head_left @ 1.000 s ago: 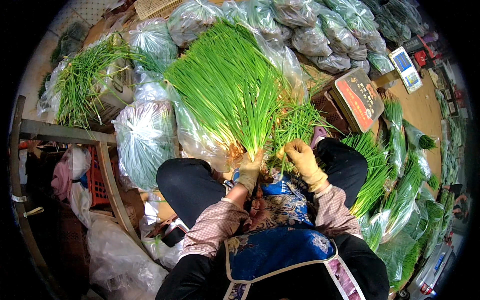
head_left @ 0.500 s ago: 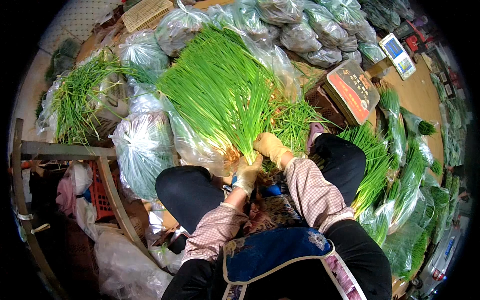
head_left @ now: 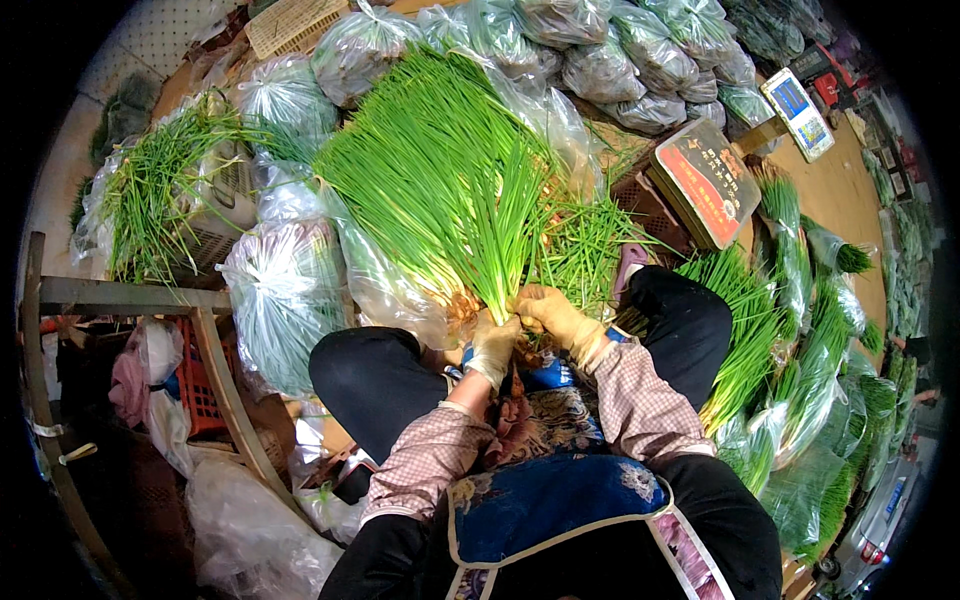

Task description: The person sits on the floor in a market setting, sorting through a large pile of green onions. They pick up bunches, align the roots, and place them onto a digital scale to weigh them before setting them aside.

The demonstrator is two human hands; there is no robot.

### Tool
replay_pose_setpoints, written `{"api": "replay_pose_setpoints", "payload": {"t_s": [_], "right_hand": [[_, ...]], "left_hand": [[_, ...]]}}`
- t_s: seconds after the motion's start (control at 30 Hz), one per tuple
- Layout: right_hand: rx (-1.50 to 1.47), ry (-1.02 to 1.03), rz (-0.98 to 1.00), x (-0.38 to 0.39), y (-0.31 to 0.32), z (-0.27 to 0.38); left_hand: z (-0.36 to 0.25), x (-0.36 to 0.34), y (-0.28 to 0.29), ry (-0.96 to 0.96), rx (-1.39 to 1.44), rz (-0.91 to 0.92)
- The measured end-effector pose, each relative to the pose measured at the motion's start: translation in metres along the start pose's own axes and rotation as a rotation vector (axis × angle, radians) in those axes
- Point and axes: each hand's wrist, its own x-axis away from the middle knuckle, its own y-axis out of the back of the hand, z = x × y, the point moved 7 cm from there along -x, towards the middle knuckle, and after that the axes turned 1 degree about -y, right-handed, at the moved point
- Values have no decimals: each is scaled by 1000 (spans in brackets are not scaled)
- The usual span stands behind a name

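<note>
My gloved left hand (head_left: 492,348) is closed round the pale lower stalks of a bunch of green chives (head_left: 500,240), whose leaves fan away from me. Close to its right, my gloved right hand (head_left: 560,320) has its fingers curled together beside the bunch's base; anything pinched in them is hidden. Beyond both hands spreads a large heap of chives (head_left: 420,150) on clear plastic sheeting (head_left: 385,290), root ends toward me. Loose chive leaves (head_left: 590,255) lie scattered right of the bunch.
Filled plastic bags (head_left: 285,300) stand at left and along the back. A crate (head_left: 225,200) topped with loose greens is at far left, above a metal frame (head_left: 130,296). At right are a scale (head_left: 705,182) and bundled chives (head_left: 745,330). My bent knees flank the work.
My right hand has come back toward me and slightly right, down to the stalk ends, with its fingers now curled. The left hand keeps its hold on the chives, almost unmoved.
</note>
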Motion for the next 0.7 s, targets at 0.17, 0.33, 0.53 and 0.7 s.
{"api": "replay_pose_setpoints", "payload": {"t_s": [0.17,0.33,0.53,0.7], "right_hand": [[-137,139,105,42,-9,15],[-207,471,18,73,25,80],[101,144,-305,26,110,14],[49,14,-269,-21,51,0]], "left_hand": [[-44,19,-16,-84,-187,4],[22,-6,32,-64,-410,-128],[-25,13,-3,73,-6,-174],[-39,29,-23,441,289,-87]]}}
